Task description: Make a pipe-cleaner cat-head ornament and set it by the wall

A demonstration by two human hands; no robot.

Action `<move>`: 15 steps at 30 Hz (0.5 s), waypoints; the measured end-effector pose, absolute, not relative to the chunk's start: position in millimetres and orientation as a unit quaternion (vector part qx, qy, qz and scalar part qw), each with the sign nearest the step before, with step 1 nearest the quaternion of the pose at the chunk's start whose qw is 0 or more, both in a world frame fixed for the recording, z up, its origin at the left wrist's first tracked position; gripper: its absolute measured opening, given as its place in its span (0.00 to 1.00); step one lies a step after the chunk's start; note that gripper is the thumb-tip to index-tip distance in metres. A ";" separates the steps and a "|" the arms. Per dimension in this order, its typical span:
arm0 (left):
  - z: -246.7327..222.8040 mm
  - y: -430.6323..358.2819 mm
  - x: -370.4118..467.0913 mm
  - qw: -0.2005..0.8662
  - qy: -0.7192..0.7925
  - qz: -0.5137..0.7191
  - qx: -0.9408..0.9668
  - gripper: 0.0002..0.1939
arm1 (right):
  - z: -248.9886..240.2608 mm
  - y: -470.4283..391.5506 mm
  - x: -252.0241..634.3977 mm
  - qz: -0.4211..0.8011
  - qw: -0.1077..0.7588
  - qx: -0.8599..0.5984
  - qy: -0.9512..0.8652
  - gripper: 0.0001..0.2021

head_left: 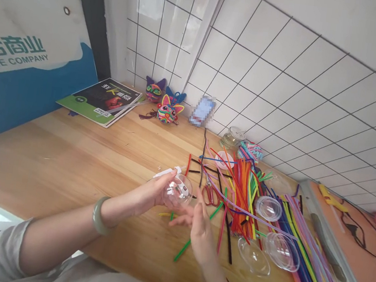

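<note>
My left hand is closed around a clear plastic ball or half-shell, its fingers partly seen through it. Just right of it, my right hand is held upright with fingers apart and nothing in it. Behind the left hand lies a white object, partly hidden, whose kind I cannot make out. Red-handled scissors lie beyond the right hand among loose pipe cleaners in red, orange, yellow and green.
Clear plastic half-shells and long pipe cleaners lie to the right. Along the tiled wall stand colourful animal-faced ornaments, a phone and a glass jar. A magazine lies at the back left; a yellow glue gun is far right.
</note>
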State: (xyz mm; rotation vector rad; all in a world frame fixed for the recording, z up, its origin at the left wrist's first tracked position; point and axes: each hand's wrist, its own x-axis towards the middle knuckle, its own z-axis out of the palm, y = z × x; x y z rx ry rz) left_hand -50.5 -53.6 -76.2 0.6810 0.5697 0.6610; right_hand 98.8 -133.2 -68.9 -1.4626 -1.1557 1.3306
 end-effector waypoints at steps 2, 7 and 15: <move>-77.4 -53.6 -49.6 0.868 0.272 0.292 0.294 0.25 | -74.5 -135.4 101.6 0.324 0.420 -0.632 -0.564 0.42; -76.0 -61.7 -45.2 0.896 0.276 0.249 0.243 0.25 | -79.9 -128.6 90.3 0.103 0.390 -0.584 -0.704 0.47; -75.7 -67.6 -38.9 0.897 0.280 0.292 0.181 0.19 | -99.0 -111.5 73.1 -0.032 0.464 -0.517 -0.719 0.31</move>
